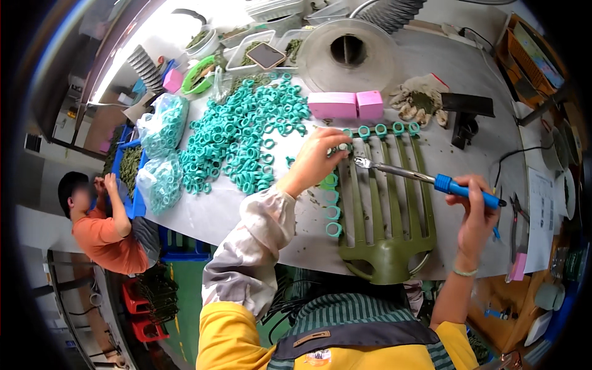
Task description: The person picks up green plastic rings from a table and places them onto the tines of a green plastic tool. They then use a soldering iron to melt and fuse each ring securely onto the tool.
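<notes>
Soldering iron [425, 180] sits in my right hand [476, 206], fingers wrapped shut round its blue handle at the right of the frame, the metal tip reaching left to the top of the olive-green plastic rake head [385, 216] lying at centre. My left hand [316, 157] is pinched closed on a small teal ring [341, 148] at the end of one tine, just beside the tip. Four more rings already cap the tines to the right, along the upper centre; a few lie loose down the rake's left edge, and the big teal ring heap [246, 135] spreads over the upper left. I judge the step goes best if I hold the ring square on the tine, keep my fingertips clear of the hot tip, and touch it only briefly so the plastic bonds without deforming.
</notes>
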Demonstrator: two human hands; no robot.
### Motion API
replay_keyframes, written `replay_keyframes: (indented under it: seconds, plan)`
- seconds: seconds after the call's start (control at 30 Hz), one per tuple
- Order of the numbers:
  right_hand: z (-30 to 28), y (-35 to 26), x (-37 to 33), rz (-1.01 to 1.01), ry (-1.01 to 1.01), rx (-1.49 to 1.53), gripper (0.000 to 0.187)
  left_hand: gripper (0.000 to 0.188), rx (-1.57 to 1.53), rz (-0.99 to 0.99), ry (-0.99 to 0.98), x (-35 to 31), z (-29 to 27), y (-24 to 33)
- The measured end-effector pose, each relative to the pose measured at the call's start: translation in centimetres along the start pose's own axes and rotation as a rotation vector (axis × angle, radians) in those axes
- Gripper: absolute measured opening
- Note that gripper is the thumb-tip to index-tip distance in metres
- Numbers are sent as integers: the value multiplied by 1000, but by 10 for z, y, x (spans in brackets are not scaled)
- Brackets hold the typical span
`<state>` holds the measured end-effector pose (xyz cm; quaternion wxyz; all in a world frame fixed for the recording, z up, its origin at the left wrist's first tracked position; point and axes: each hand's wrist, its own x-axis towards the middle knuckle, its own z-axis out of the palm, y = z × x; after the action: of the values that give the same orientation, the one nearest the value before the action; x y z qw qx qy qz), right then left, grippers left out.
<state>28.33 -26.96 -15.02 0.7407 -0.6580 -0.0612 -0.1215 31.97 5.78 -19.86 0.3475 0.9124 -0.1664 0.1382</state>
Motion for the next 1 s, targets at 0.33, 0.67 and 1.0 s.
replay_keyframes:
  seconds: [0.33,0.67,1.0]
  plan:
    - [0,-9,-7,74,20,88,22,38,592,-166,27,-63,-83,-103]
    - [-3,-13,-10,64,30,42,23,23,-483,-706,132,-62,-88,-54]
    - [-1,-6,-10,69,-14,8,25,28,-162,-111,-46,-36,-24,37]
